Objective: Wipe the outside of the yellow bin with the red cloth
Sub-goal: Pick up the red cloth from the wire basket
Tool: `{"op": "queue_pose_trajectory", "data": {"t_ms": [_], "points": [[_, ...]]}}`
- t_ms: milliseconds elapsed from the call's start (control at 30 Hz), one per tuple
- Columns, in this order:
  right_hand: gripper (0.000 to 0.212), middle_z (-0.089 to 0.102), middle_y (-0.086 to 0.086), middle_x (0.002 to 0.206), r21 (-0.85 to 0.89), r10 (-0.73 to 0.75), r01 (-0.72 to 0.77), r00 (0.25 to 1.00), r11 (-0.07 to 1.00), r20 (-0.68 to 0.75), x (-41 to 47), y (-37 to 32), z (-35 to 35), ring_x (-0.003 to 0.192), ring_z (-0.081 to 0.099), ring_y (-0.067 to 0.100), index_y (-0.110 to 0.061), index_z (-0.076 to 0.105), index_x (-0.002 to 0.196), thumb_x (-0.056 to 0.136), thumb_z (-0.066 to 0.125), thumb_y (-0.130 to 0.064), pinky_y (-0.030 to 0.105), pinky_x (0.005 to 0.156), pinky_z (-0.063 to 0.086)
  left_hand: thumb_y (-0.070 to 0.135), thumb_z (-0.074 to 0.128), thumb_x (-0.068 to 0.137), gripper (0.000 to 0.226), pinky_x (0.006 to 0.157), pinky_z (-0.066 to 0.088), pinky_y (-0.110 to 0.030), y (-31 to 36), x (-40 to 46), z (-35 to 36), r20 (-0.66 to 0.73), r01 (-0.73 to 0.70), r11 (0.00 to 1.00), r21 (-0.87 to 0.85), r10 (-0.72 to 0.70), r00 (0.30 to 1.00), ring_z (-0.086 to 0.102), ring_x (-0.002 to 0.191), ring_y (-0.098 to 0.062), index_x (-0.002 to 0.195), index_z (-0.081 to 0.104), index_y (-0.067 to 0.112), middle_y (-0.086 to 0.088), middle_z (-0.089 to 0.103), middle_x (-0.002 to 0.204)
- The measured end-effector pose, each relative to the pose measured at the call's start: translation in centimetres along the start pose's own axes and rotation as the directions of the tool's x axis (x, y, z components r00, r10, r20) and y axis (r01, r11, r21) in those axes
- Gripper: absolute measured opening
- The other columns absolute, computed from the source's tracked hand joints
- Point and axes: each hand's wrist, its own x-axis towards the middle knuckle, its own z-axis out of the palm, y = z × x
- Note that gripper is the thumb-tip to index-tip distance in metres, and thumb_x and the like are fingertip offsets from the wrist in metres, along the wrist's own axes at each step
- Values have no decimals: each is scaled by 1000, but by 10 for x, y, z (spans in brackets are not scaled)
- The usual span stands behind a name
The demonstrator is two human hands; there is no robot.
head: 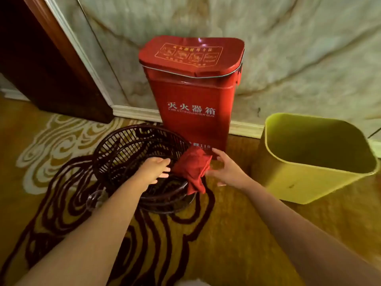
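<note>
The red cloth (193, 168) hangs bunched over the right rim of a dark wicker basket (123, 149) on the carpet. My left hand (155, 169) reaches over the basket, its fingers stretched out and touching the cloth's left edge. On the cloth's other side, my right hand (223, 172) has its fingers spread, with the thumb at the cloth's right edge. Neither hand has closed on the cloth. The yellow bin (309, 186) stands open and empty on the floor to the right, about a hand's width from my right hand.
A tall red fire extinguisher box (193, 96) stands against the marble wall just behind the cloth. A dark wooden door frame (51, 69) is at the back left. The floor is a gold carpet with dark swirls (206, 234).
</note>
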Motion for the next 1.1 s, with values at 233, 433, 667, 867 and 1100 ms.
{"op": "queue_pose_trajectory", "data": {"t_ms": [233, 433, 667, 867, 1100], "points": [[84, 26, 3, 150, 183, 45, -50, 998, 982, 34, 33, 18, 7, 103, 61, 19, -39, 21, 141, 77, 71, -18, 33, 66, 59, 53, 41, 86, 71, 109, 23, -46, -12, 53, 25, 136, 334, 924, -187, -312, 940, 54, 118, -28, 140, 26, 9, -17, 56, 130], [80, 29, 1, 148, 236, 21, -34, 998, 971, 59, 44, 25, 13, 99, 63, 15, -34, 23, 142, 79, 68, -11, 37, 75, 58, 36, 58, 83, 53, 93, 32, -42, -5, 71, 41, 131, 332, 888, -318, -306, 943, 58, 111, -21, 129, 44, 14, -6, 58, 128], [70, 44, -3, 137, 290, -27, -4, 995, 957, 101, 46, 22, 12, 99, 63, 13, -30, 29, 139, 83, 62, -5, 32, 75, 58, 10, 56, 84, 24, 106, 19, -58, -13, 73, 54, 62, 189, 761, -621, -193, 979, 54, 107, -23, 107, 53, 16, -6, 56, 119], [73, 44, 2, 137, 103, -74, 82, 994, 991, -83, 24, 19, -10, 103, 59, 15, -32, 32, 139, 79, 68, -12, 31, 81, 51, -3, 55, 82, 21, 72, 52, -33, 5, 41, 60, -68, -127, 751, -648, 110, 992, 64, 91, -18, 92, 55, 15, -10, 65, 102], [75, 46, -6, 140, -13, -320, 326, 933, 945, 166, -28, -15, -87, 132, 36, 5, -26, 42, 136, 71, 75, -6, 23, 110, 28, 0, 55, 83, 21, 75, 53, -25, 57, -27, 66, 331, -316, 887, -336, 425, 842, 67, 80, -12, 90, 55, 20, -1, 70, 80]]}}
